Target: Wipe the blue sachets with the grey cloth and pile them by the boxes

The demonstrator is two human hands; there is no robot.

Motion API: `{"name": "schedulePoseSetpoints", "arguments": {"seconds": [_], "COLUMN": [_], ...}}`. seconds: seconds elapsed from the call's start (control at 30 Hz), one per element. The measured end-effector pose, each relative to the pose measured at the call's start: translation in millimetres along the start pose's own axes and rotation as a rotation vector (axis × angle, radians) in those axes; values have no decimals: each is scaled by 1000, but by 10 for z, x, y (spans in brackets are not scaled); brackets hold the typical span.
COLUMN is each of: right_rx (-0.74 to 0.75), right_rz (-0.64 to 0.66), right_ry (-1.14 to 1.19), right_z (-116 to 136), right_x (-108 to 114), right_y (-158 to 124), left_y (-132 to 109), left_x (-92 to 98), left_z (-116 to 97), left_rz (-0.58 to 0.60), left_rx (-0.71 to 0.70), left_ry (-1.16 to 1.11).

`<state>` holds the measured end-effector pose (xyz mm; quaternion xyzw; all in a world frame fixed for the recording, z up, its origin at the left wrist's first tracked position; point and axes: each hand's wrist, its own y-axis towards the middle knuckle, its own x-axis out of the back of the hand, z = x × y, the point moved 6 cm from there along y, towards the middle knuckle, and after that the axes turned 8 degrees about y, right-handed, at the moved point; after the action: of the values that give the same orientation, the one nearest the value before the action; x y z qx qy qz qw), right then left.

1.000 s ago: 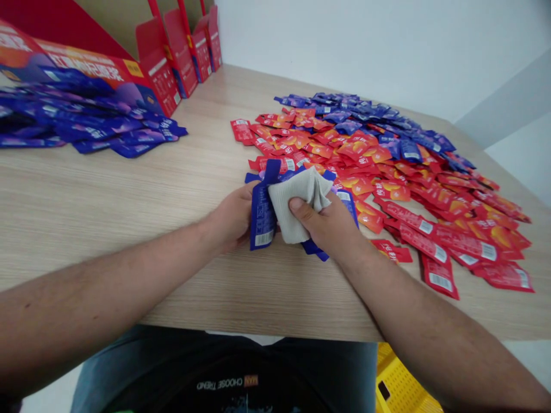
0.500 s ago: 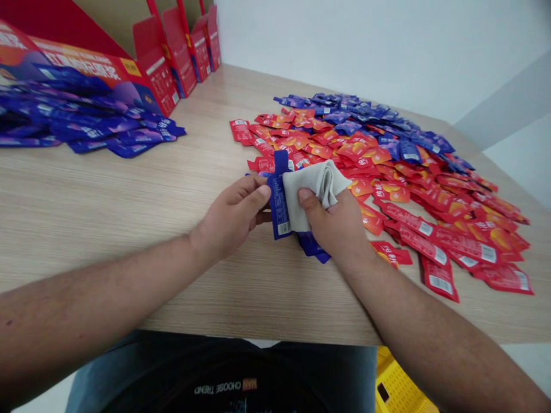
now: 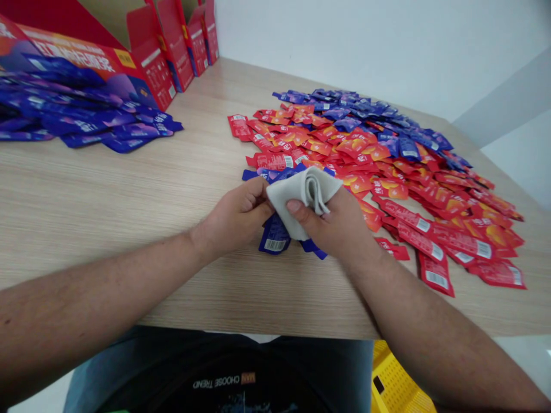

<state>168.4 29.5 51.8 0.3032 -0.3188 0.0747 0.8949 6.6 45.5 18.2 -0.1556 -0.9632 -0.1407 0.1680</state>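
My right hand [image 3: 340, 221] is wrapped round a folded whitish cloth [image 3: 286, 198], its thumb lying on top. Under the cloth is a blue pouch [image 3: 275, 236], its barcode end sticking out below. Closed at the cloth's left edge, my left hand [image 3: 241, 215] pinches the pouch's side; its fingertips are partly hidden. More blue pouches [image 3: 316, 249] lie beneath and behind my hands. Just beyond, red pouches [image 3: 275, 160] are spread out in a large pile.
Blue pouches [image 3: 383, 109] lie along the far side of the red pile, before the white wall. A stack of blue pouches [image 3: 86, 117] sits at the left, beside open red cartons [image 3: 155, 74]. Below the table edge at the right is a yellow perforated basket [image 3: 398, 381].
The cloth has moved left and slightly down over the blue pouch, covering its upper part. The pouch is now tilted, and my left hand's fingers have closed in beside the cloth.
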Motion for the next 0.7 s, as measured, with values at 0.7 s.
{"name": "schedulePoseSetpoints", "arguments": {"seconds": [0.7], "right_rx": [-123], "right_rz": [-128], "right_ry": [84], "right_z": [-202], "right_x": [154], "right_y": [26], "left_y": [10], "left_x": [39], "left_z": [-91], "left_rz": [24], "left_rx": [-143], "left_ry": [104]}}
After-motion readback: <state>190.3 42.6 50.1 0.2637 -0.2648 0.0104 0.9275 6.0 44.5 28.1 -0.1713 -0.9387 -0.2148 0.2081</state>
